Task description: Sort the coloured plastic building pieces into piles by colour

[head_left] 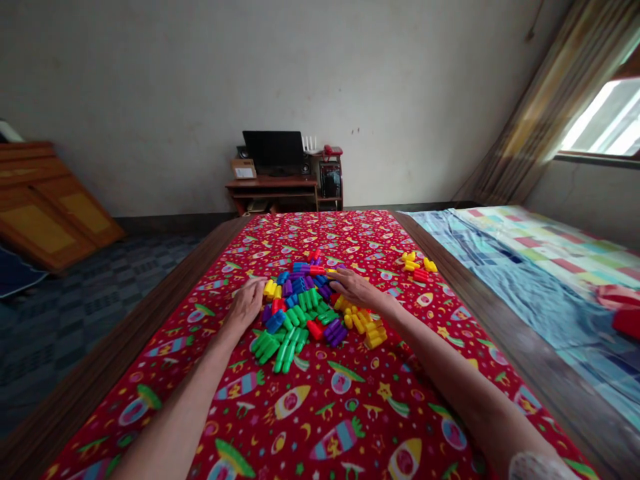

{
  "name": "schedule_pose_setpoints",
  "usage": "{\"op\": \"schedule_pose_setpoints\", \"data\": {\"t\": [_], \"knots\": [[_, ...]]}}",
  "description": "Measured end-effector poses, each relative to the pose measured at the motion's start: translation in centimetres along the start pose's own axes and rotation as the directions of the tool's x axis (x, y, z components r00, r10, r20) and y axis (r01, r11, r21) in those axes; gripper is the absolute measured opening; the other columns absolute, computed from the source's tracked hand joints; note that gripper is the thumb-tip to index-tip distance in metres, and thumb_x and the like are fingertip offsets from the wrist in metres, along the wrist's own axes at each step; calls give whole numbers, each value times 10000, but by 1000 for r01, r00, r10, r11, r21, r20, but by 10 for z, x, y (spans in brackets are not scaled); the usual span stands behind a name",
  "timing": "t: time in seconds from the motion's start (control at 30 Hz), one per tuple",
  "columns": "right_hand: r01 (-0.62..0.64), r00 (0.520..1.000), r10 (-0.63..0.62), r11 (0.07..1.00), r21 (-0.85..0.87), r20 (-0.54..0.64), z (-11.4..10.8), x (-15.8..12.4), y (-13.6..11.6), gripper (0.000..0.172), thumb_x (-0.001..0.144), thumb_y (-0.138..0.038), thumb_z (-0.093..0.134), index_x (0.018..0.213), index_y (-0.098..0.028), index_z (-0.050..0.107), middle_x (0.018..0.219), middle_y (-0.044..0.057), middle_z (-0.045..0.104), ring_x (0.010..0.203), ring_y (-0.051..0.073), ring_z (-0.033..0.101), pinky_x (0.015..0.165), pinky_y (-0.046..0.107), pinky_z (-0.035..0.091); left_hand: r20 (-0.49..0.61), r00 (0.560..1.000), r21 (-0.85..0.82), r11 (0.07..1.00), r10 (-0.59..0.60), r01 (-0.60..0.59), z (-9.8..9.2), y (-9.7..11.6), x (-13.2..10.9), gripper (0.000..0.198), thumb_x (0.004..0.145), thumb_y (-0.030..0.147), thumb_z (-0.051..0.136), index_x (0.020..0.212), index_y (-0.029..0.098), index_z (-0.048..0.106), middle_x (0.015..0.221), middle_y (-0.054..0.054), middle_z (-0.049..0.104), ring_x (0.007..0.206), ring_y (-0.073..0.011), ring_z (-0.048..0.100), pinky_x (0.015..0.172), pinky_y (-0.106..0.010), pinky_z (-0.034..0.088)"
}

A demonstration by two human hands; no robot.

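Red patterned cloth [370, 393] covers most of a wooden worktop [146, 320], whose dark border shows along the left and right edges. A heap of plastic blocks [309, 300] lies near the cloth's midline, well inside both side edges; green pieces [290, 343] face the near edge, blue and purple pieces lie toward the far edge, and yellow pieces [361, 320] form the right flank. The left hand [250, 300] rests at the heap's left side, fingers together and slightly bent beside a yellow block [270, 289]; whether it grips anything cannot be told. The right hand [356, 287] lies palm down over the heap's far right part, fingers extended and loosely open, with nothing visibly clasped. A small separate group of yellow and red blocks [421, 275] lies near the worktop's right edge.
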State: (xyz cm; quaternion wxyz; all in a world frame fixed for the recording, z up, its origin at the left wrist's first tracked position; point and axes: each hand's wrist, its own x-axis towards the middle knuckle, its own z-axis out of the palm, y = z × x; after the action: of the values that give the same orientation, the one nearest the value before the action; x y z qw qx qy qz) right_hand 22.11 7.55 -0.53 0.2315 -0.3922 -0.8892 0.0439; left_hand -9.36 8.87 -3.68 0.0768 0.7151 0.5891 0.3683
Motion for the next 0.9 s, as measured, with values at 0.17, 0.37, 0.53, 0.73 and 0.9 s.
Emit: {"op": "schedule_pose_setpoints", "data": {"t": [0.17,0.37,0.53,0.73,0.9], "knots": [[-210,978,209,975,75,21,1,-1,4,321,925,-271,558,1232,-184,592,804,31,673,720,162,607,677,243,417,4,1000,15,1000,-7,7,1,-2,1,484,872,475,238,938,173,611,1108,-159,696,1090,-273,644,1033,-438,466],[-317,919,326,945,75,-224,-20,-11,25,254,893,-250,522,1121,-173,603,708,26,658,612,159,563,600,240,361,3,1000,15,1000,1,-1,0,-2,1,493,876,488,244,933,174,619,1103,-153,699,1082,-259,648,1025,-408,479],[-571,749,508,821,-25,-426,-58,-39,69,342,900,-255,476,1199,-152,607,786,84,704,696,216,623,646,283,418,9,1000,26,1000,-1,1,1,-4,1,530,879,498,227,962,160,627,1118,-158,695,1088,-255,648,1030,-397,473],[-803,577,712,585,-115,-399,-81,-74,103,391,888,-259,512,1234,-148,655,1043,145,733,973,268,669,829,334,474,0,1000,34,999,1,-1,3,-9,2,548,874,524,224,944,167,633,1118,-149,700,1090,-263,644,1025,-427,478],[-819,562,734,558,-135,-381,-103,-85,104,346,889,-277,484,1116,-194,730,1053,125,738,994,268,662,798,324,478,-16,1000,20,1000,12,-12,3,-6,2,538,877,513,227,940,165,633,1096,-153,704,1071,-266,652,1016,-424,486]]}}
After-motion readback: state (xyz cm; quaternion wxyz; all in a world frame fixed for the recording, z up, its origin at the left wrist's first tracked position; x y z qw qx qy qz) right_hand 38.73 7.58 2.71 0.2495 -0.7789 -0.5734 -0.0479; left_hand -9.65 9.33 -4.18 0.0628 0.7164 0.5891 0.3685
